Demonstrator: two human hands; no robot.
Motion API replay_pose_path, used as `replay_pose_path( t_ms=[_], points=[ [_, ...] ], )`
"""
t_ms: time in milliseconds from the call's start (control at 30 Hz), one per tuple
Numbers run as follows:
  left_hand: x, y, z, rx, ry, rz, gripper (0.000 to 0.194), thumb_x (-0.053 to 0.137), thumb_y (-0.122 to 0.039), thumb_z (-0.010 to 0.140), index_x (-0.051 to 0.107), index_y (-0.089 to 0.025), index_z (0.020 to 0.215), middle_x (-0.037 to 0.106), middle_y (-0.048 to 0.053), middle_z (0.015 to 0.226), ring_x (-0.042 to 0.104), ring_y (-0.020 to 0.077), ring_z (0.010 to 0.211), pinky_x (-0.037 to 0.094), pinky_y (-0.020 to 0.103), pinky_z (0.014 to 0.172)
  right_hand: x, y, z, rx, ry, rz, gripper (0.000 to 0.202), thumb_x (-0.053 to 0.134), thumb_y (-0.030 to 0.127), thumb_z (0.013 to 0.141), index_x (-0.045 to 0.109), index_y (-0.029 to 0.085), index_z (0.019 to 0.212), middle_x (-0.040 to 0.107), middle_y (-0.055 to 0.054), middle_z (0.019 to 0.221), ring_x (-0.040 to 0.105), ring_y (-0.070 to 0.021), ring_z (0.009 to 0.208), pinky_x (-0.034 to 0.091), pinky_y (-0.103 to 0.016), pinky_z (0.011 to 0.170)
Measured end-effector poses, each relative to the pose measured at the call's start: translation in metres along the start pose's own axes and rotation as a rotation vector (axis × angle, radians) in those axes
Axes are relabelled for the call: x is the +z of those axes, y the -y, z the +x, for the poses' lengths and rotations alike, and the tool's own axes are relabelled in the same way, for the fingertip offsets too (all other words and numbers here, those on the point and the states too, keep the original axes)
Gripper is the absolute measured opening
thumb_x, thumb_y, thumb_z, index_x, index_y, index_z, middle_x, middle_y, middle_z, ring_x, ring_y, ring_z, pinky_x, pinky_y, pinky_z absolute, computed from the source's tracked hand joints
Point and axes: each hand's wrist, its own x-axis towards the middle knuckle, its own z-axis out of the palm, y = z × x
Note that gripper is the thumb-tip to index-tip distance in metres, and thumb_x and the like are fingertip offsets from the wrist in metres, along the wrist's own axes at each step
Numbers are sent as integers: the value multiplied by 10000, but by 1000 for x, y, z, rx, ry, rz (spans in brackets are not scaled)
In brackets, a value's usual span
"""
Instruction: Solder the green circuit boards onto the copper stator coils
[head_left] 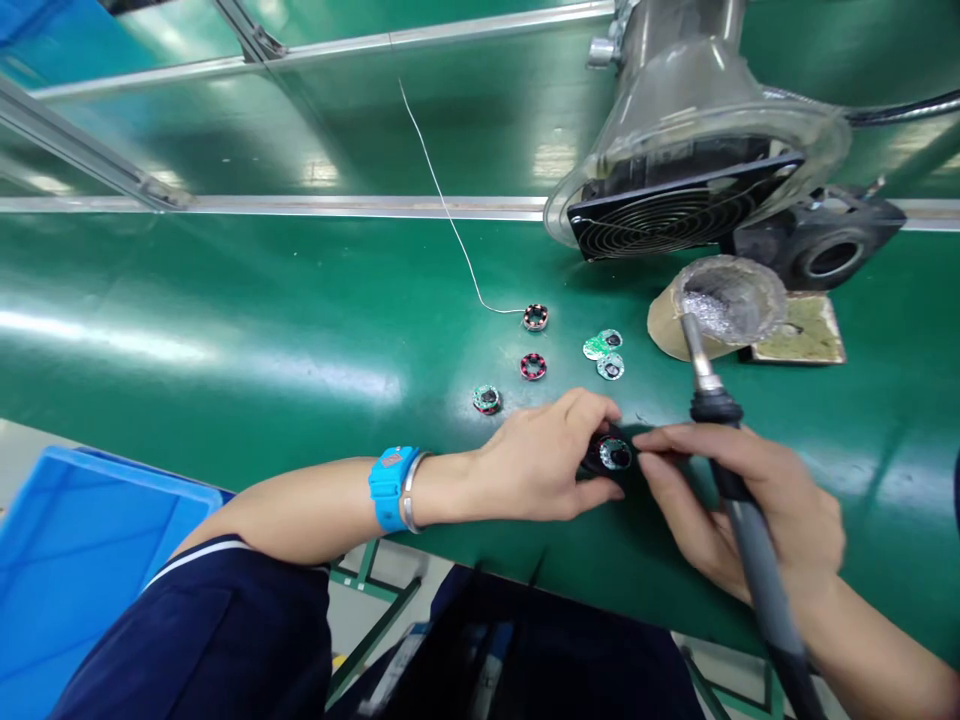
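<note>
- The left hand (551, 455) is curling round the black holder (592, 456), thumb and fingers closing its grip from opposite sides, probably for steadiness.
- The small round board (615, 455) is sitting face up in the holder, leaving its top reachable.
- The right hand (765, 510) is keeping thumb and forefinger nearly together just right of the holder; whether they are pinching anything fine, I cannot tell.
- That same grip is holding the soldering iron (757, 560) between its fingers, apparently leaving the fingertips usable.
- The iron's tip is pointing beyond the holder, over a cup (667, 325), perhaps staying clear of the board.
- Loose boards (610, 367) are lying just beyond the holder, while two coil rings (533, 377) and a stacked piece (487, 400) are resting left of it on the bench (300, 290), likely within easy reach.
</note>
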Motion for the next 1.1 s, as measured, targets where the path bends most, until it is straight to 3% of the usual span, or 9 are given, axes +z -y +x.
replay_pose_path(
  t_ms=[67,300,467,567,800,933,1100],
  points=[
    [4,2,1,-2,3,-7,446,703,-325,799,452,-198,1144,622,43,1027,634,191,873,503,308,702,5,-3,1,-20,46,-1,365,745,156,798,598,229,1123,723,-1,907,687,-149,757,557,-283,663],
    [-1,8,8,24,28,-196,357,659,-139,792,453,-211,1074,622,-17,906,608,127,755,466,254,675,10,-2,-1,-36,101,3,446,709,115,815,559,251,1213,717,-17,947,694,-178,813,567,-314,691],
    [-9,12,-1,37,-6,-189,227,684,-253,848,539,-184,1009,569,18,978,515,75,645,461,231,616,10,0,0,-51,85,21,479,723,86,799,558,237,1223,722,-19,951,688,-166,790,562,-308,696],
    [-10,10,-8,34,-35,-240,101,648,-259,892,619,-162,891,542,5,893,499,59,632,466,209,622,11,-2,-1,-70,102,42,461,731,65,784,576,202,1195,720,-36,941,670,-157,759,551,-308,695],
    [-6,4,-3,-45,-60,-353,128,681,-258,849,645,-144,805,540,-27,799,467,29,567,415,180,547,12,-5,-4,-161,86,103,526,671,-31,766,562,212,1220,731,-48,1063,674,-159,896,551,-338,816],
    [-6,5,-2,-81,-60,-388,111,659,-241,835,630,-142,796,523,-28,800,478,22,545,412,169,512,10,-4,-5,-191,85,65,570,659,-26,765,557,220,1269,737,-25,1031,653,-157,861,563,-336,771],
    [-6,5,-6,-100,-57,-375,49,634,-191,813,638,-143,801,527,-20,813,512,30,565,454,165,524,6,-4,-6,-178,139,52,471,647,31,790,604,201,1227,724,-35,965,647,-191,889,575,-337,734]
  ],
)
